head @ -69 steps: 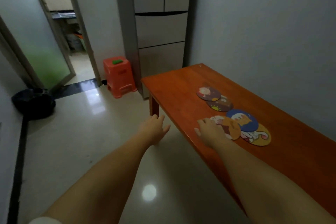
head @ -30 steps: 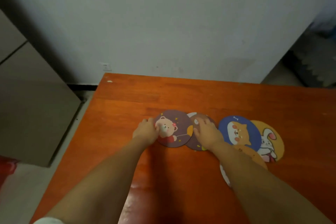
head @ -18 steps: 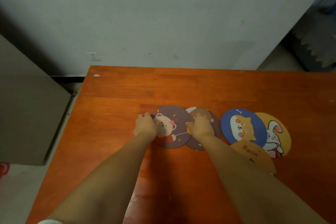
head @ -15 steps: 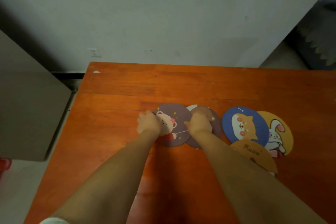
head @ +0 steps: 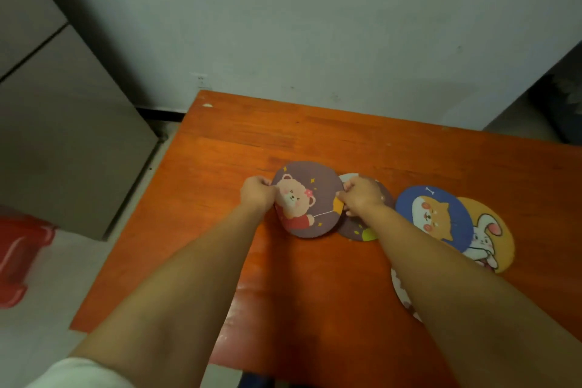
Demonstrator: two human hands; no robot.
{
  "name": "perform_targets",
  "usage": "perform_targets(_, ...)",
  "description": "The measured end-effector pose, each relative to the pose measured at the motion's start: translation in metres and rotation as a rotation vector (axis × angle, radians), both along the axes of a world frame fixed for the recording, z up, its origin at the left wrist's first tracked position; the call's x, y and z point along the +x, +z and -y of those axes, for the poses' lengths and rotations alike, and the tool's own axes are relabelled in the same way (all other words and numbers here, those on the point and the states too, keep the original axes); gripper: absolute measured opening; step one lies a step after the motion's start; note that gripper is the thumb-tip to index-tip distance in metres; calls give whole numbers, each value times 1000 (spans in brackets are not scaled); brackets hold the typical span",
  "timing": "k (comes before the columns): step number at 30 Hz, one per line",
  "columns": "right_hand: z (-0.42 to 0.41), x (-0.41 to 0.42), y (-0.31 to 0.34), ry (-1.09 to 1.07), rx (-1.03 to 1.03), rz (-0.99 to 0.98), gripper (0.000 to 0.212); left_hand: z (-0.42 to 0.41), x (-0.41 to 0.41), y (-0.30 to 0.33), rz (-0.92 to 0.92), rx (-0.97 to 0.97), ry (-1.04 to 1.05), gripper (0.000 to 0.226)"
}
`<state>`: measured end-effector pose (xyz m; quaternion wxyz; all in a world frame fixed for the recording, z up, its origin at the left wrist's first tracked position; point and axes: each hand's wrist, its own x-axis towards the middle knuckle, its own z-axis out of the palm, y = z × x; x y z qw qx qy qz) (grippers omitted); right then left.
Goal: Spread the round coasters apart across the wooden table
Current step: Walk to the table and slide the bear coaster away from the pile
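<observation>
Several round cartoon coasters lie in an overlapping row on the wooden table (head: 220,142). My left hand (head: 256,194) grips the left edge of the purple bear coaster (head: 307,198), and my right hand (head: 360,195) grips its right edge. That coaster looks tilted up, over a second dark coaster (head: 362,230). To the right sit a blue dog coaster (head: 433,214) and a yellow rabbit coaster (head: 491,236), overlapping. Another coaster (head: 401,290) is mostly hidden under my right forearm.
A pale wall runs along the table's far edge. A grey refrigerator (head: 63,123) stands to the left of the table. A red stool (head: 19,255) sits on the floor at the far left. The table's left and near edges drop to the floor.
Both hands have closed on the bear coaster's edges and it has lifted slightly. My view has shifted, so the coasters sit further right in the frame.
</observation>
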<state>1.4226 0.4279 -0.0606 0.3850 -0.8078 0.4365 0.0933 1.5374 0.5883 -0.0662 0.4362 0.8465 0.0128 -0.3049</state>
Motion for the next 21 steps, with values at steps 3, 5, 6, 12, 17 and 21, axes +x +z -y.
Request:
perform_targets(3, -21, -6, 13, -2, 40, 33, 18, -28, -3, 12, -15, -35, 4, 45)
perform_targets(5, -37, -11, 16, -17, 78, 37, 12, -49, -4, 16, -30, -49, -13, 44)
perform_targets(6, -47, -14, 17, -23, 85, 38, 13, -59, -5, 18, -35, -53, -27, 43)
perform_targets(12, -121, -33, 13, -112, 63, 12, 35, -129, -15, 12, -36, -47, -137, 42)
perform_targets(17, -184, -51, -7, -176, 20, -21, 38, -183, -22, -9, -6, 14, -224, 39)
perform_targets(21, -205, -62, -19, -239, -9, -7, 39, -195, -31, -16, 53, 52, -275, 39)
